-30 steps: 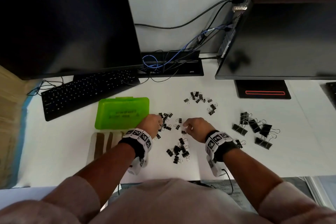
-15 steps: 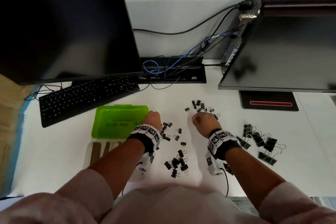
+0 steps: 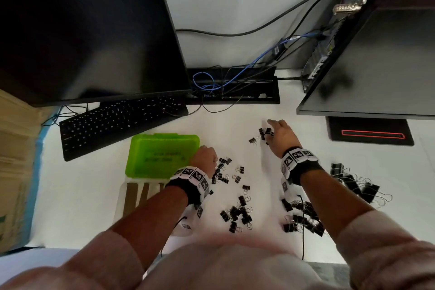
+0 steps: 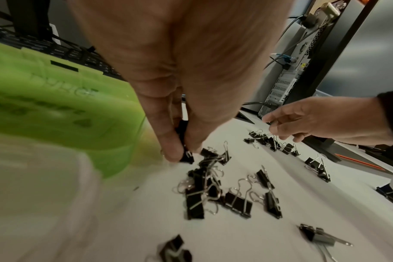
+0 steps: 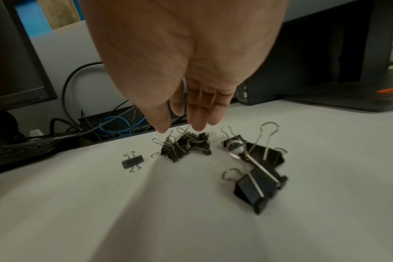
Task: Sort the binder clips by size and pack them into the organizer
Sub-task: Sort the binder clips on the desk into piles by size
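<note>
Left hand point(image 4: 182, 99) is down by the green organizer lid point(image 3: 162, 155), thumb and fingers pinched tight on a small binder clip point(image 4: 186, 157) at the edge of the near-left pile point(image 3: 221, 172) — picking straight off the heap that sits just beside the box, which looks like a short trip when packing starts. Right hand point(image 3: 280, 135) is out at the far pile point(image 3: 264, 133), fingers point(image 5: 198, 113) straight and loosely spread, tips hanging right over the little clips and gripping nothing; whether a tip touches a wire handle I cannot tell. The sorting seems well along: the clips lie on the white desk point(image 3: 82, 195) in separate clusters, a middle heap point(image 3: 236, 214) near the body, another group point(image 3: 303, 219) under the right forearm, and the large clips point(image 3: 355, 183) well apart on the right, so sizes don't mix. The clear compartment tray point(image 3: 131, 195) waits in front of the lid, and no clip shows in the part I can see. Packing looks still to come.
</note>
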`<state>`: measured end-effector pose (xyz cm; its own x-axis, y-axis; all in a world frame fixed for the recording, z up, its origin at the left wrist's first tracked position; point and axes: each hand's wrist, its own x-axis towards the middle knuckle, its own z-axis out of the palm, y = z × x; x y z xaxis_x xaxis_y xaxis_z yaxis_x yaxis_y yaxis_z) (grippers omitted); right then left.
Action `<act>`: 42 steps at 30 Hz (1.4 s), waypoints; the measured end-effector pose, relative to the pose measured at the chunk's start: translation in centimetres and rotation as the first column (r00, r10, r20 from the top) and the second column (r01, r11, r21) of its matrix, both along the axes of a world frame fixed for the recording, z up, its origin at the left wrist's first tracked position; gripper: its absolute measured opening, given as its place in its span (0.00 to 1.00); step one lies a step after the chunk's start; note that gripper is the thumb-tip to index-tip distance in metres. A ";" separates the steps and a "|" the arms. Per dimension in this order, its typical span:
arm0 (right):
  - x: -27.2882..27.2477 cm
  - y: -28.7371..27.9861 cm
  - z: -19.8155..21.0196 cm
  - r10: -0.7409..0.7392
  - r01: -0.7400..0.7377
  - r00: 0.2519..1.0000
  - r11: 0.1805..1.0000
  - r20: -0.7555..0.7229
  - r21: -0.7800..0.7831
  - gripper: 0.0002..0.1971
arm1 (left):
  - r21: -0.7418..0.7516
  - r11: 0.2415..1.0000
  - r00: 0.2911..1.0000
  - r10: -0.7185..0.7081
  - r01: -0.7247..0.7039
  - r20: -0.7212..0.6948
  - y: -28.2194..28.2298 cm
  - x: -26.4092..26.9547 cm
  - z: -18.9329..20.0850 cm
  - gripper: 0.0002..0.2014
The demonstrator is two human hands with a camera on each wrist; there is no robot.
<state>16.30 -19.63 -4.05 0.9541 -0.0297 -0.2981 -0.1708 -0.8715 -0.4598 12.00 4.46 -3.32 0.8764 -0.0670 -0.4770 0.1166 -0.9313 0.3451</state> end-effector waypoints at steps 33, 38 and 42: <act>-13.1 3.7 2.0 0.265 -0.232 0.942 0.958 -0.208 0.171 0.08 | -0.262 0.939 0.967 -0.247 0.224 -0.059 -0.3 -6.9 0.0 0.08; -14.7 3.6 1.5 0.238 -0.199 0.937 0.965 -0.254 0.171 0.07 | -0.302 0.925 0.961 -0.264 0.228 -0.082 0.1 -8.8 -0.1 0.10; -15.8 3.5 1.4 0.174 -0.134 0.957 0.975 -0.230 0.179 0.07 | -0.381 0.912 0.971 -0.208 0.150 -0.117 0.1 -9.4 -0.5 0.19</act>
